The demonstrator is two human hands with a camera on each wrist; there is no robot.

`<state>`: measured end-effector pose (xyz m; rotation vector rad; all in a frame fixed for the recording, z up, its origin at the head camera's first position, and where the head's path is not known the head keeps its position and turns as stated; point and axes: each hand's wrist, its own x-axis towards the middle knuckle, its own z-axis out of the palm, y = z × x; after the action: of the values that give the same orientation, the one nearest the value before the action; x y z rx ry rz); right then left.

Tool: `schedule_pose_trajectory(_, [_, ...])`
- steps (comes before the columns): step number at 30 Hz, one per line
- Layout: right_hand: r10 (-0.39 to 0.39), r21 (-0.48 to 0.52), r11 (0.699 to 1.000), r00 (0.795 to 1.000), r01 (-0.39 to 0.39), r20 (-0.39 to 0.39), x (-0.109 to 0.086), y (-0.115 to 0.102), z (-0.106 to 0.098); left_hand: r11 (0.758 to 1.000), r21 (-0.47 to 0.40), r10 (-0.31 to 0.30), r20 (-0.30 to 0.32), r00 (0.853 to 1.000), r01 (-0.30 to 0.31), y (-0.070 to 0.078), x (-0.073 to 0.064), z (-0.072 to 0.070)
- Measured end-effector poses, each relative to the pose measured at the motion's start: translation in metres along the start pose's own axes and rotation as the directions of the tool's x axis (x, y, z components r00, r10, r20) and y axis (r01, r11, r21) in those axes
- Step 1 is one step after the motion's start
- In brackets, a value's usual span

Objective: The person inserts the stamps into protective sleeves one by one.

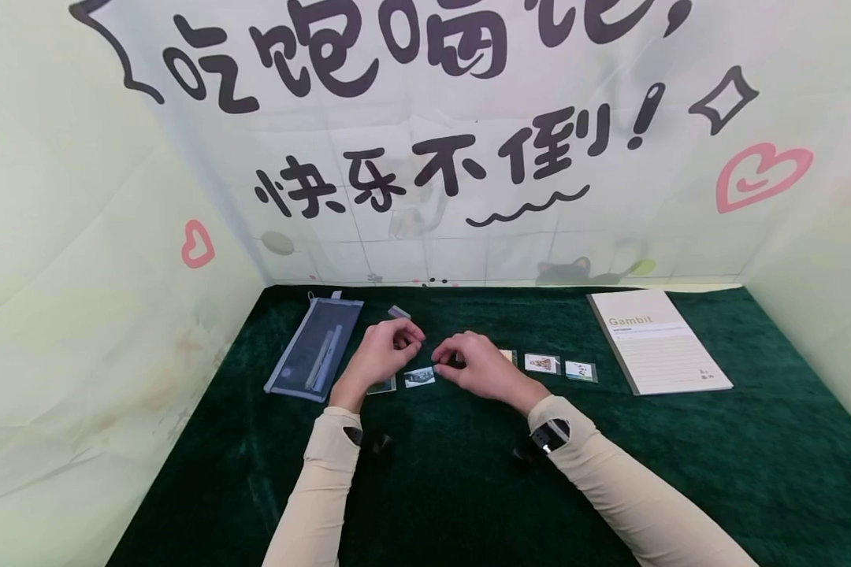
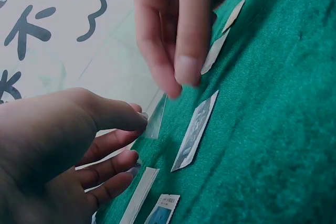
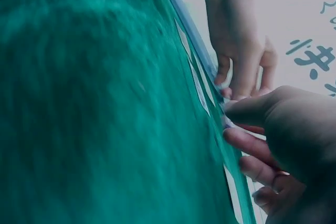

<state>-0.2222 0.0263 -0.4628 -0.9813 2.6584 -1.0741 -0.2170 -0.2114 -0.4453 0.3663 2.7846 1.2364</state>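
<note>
My left hand pinches a small clear plastic sleeve between thumb and fingers, above the green cloth. Facing it, my right hand has its thumb and index fingertips close together beside the sleeve's edge; I cannot tell whether they grip it. Below the gap between both hands lies a small stamp-like card with a grey-blue picture. Another small card shows partly from under the left hand. Right of the right hand, two picture cards lie in a row, with a third partly hidden by that hand.
A blue mesh zip pouch with pens inside lies at the left. At the right is a Gambit notepad. A small purplish strip lies behind the left hand. A printed cloth backdrop rises at the table's far edge.
</note>
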Motion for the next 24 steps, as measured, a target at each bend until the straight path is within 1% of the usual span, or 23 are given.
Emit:
schedule_pose_trajectory(4, [0.016,-0.014,1.0,0.999,-0.015,0.037,0.003,-0.007,0.009,1.0,-0.003,0.019,-0.012,1.0,-0.019,0.001,0.001,0.0])
schedule_pose_trajectory(9, [0.042,-0.059,0.997,0.998,-0.039,0.038,0.005,-0.014,0.014,1.0,-0.015,0.027,-0.027,0.999,-0.028,0.001,0.001,0.003])
schedule_pose_trajectory(12, [0.054,-0.06,0.997,0.998,-0.052,0.034,0.006,-0.014,0.016,0.999,-0.024,0.041,-0.033,0.999,-0.042,0.001,0.002,0.004])
schedule_pose_trajectory(14, [0.056,-0.027,0.998,0.998,-0.056,0.027,0.006,-0.013,0.016,0.998,-0.03,0.052,-0.034,0.998,-0.053,0.001,0.002,0.005])
schedule_pose_trajectory(17, [0.053,0.058,0.997,0.998,-0.054,0.02,0.003,-0.01,0.014,0.998,-0.035,0.058,-0.035,0.998,-0.06,0.002,0.002,0.005])
schedule_pose_trajectory(21, [0.055,0.189,0.98,0.998,-0.057,0.017,-0.005,-0.006,0.007,0.998,-0.04,0.048,-0.041,0.998,-0.049,0.004,0.002,0.007])
schedule_pose_trajectory(24, [0.07,0.248,0.966,0.998,-0.07,0.009,-0.015,-0.003,-0.001,0.997,-0.055,0.043,-0.043,0.998,-0.045,0.005,0.003,0.01])
